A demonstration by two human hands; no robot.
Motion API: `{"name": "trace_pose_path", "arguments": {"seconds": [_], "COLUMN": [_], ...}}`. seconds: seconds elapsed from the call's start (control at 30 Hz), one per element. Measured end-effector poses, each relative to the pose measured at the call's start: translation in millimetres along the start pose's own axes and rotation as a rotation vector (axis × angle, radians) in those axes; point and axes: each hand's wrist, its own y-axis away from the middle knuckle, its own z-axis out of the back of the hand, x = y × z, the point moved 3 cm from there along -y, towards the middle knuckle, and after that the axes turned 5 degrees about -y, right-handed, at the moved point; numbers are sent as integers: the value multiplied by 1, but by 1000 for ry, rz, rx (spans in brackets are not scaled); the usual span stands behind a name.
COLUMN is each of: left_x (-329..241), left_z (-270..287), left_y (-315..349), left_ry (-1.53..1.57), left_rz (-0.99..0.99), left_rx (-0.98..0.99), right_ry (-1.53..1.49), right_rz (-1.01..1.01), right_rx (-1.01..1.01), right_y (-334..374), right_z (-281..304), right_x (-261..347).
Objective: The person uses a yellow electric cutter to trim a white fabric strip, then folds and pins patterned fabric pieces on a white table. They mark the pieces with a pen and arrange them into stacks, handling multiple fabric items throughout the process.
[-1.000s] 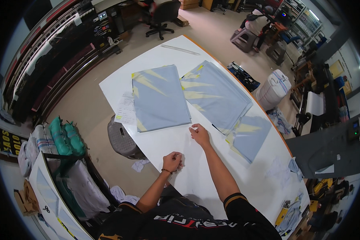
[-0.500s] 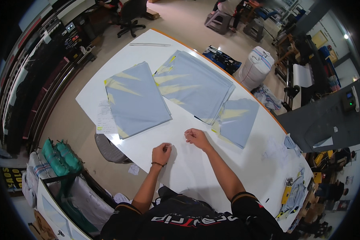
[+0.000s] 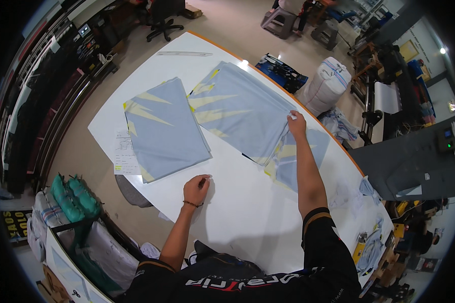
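Observation:
My right hand (image 3: 298, 124) is at the far right corner of the middle stack of grey-blue fabric pieces (image 3: 247, 108), fingers pinched together with a small white bit showing at their tips. My left hand (image 3: 196, 190) is curled closed over the white table (image 3: 232, 202), near the lower edge of the left fabric stack (image 3: 167, 131); a tiny pale speck shows at its fingertips, too small to name. Both stacks carry pale yellow spiky shapes. Partly beneath my right forearm lies a smaller fabric stack (image 3: 316, 151) of the same colours.
A written paper sheet (image 3: 126, 156) is beside the left stack. A clear ruler (image 3: 184, 53) lies at the table's far end. Crumpled fabric (image 3: 371, 250) and a yellow tool (image 3: 359, 251) are at the right edge. Beyond the table stands a white sack (image 3: 326, 83).
My right hand has moved away from me and to the right, from the bare table to the middle stack's corner. My left hand has shifted slightly left and stays closed.

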Motion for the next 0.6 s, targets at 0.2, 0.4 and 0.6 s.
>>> {"name": "trace_pose_path", "arguments": {"seconds": [0.2,0.4,0.6], "left_x": [-4,-5,2], "left_z": [4,0,-2], "left_y": [3,-9,-8], "left_ry": [-122,-171,-201], "left_rz": [-8,44,17], "left_rx": [37,74,-9], "right_ry": [180,57,-91], "right_rz": [-228,-183,-80], "right_rx": [280,235,196], "right_y": [-21,-26,-19], "right_z": [-21,-5,15], "right_x": [21,34,86]}}
